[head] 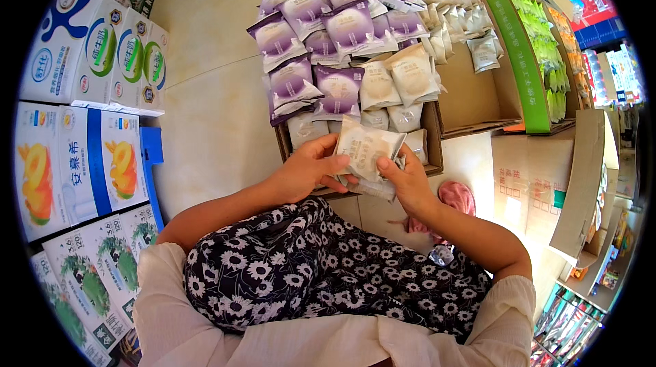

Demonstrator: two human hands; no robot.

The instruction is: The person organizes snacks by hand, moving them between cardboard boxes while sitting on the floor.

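Observation:
Cream-coloured sealed food packets [365, 149] are between my hands, at least two of them, one over the other. My left hand [312, 167] grips their left side and my right hand [407, 175] pinches the right side, thumb on top. Just beyond my hands stands a cardboard box [436, 136] holding cream packets [405, 117], with many purple-and-white packets [338, 91] heaped over it and past its far edge. To its right, a second cardboard box [461, 103] holds rows of cream packets [456, 13] at its far end and a loose one [483, 53] near its right wall.
A green-sided carton [517, 59] of green packets is at the right, orange packets [566, 34] beyond it. A closed cardboard carton [528, 177] lies nearer. Milk cartons [118, 54] and other drink cartons [77, 162] line the left side. A pink slipper [456, 198] is on the tiled floor [210, 95].

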